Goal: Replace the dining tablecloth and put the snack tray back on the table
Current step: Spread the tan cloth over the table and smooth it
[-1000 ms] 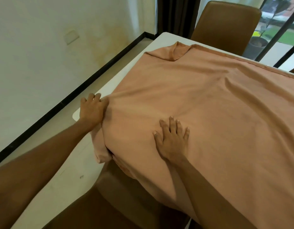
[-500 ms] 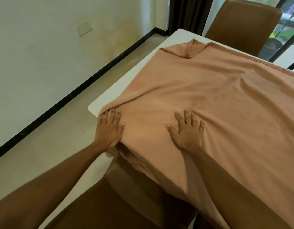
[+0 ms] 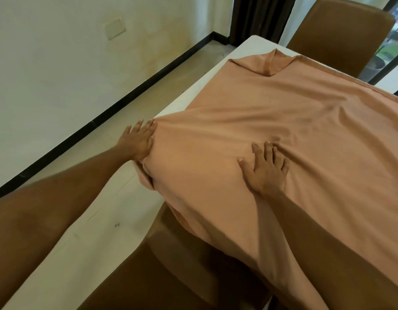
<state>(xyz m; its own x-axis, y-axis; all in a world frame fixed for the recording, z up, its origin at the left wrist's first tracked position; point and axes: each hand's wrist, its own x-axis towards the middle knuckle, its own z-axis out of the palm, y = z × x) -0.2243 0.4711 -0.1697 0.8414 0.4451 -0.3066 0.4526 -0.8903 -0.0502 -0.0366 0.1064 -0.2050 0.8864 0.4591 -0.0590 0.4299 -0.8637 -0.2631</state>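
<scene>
Pressing one tablecloth (image 3: pixel 294 121), left hand (image 3: pixel 137 142), right hand (image 3: pixel 266 171); two chairs (image 3: pixel 336 30)

no readable text, no labels, no brands, no numbers, no signs

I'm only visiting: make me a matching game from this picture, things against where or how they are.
1 left hand
2 right hand
3 far chair
4 tablecloth corner

A folded back on itself
B flat on top of the tablecloth, fingers spread
C beyond the table, at its far edge
D at the tablecloth's left edge

Pairs: 1-D, 2-B, 3-C, 4-A.
</scene>
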